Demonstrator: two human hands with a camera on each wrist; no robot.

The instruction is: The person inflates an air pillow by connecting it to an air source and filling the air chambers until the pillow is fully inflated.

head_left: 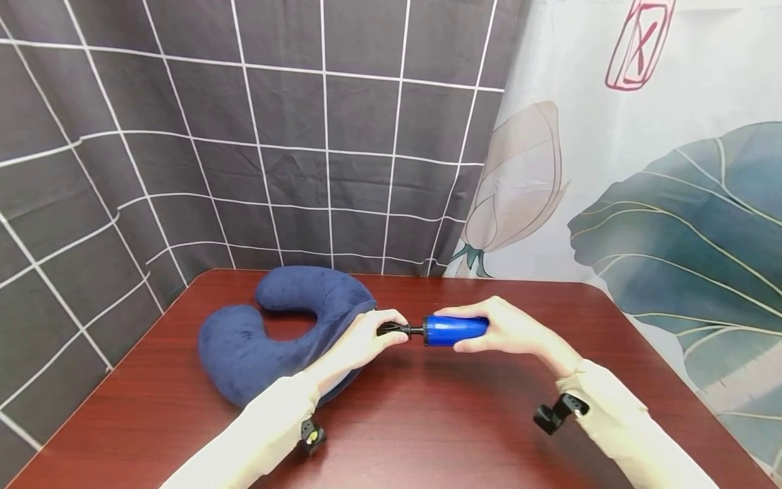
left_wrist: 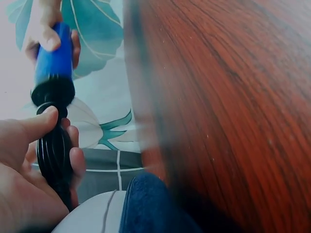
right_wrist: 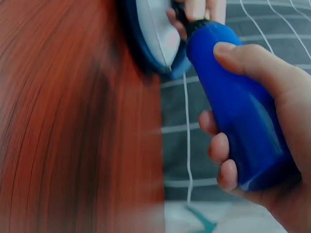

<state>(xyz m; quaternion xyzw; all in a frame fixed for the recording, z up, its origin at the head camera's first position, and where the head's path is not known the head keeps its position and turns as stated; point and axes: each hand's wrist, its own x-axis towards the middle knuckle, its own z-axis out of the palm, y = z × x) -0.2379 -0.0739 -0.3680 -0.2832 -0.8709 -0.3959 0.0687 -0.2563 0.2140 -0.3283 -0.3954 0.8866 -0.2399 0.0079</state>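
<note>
A hand air pump with a blue barrel and black handle is held sideways over the table. My right hand grips the blue barrel, thumb on one side and fingers on the other. The grooved black handle lies in my left hand, fingers and thumb curled round it. In the head view a short black rod shows between handle and barrel. Left of the pump is a navy U-shaped neck pillow, partly covered by my left hand and forearm. White lining shows at its open edge in the right wrist view.
The red-brown wooden table spreads beneath both hands. Behind it hangs a dark grey curtain with white grid lines, and at the right a white curtain printed with a flower bud and large leaves.
</note>
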